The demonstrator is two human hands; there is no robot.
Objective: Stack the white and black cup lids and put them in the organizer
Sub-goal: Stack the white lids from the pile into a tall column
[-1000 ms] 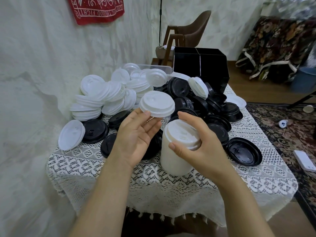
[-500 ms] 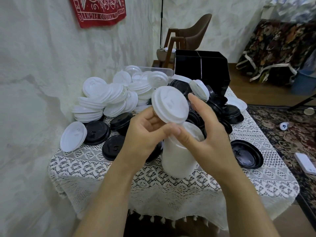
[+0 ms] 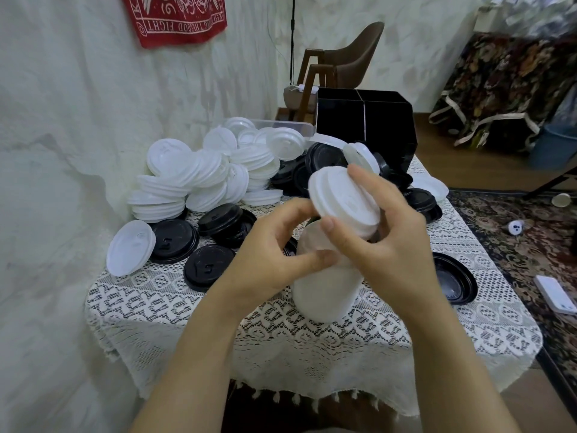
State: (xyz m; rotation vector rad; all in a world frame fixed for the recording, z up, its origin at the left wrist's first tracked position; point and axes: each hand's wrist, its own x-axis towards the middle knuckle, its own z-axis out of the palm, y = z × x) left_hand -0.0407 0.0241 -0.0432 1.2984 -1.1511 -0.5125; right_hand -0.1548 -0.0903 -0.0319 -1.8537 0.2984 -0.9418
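So that, I'd say, the tilted white lid [image 3: 343,201] seats squarely, the right hand [image 3: 396,245] pinches it while the left hand [image 3: 265,260] clasps the lid stack [image 3: 324,295] mid-frame.

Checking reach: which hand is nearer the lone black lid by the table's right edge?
Right. The right hand, gripping the tilted white lid, is just left of the lone black lid; the left hand, steadying the white stack, is farther left.
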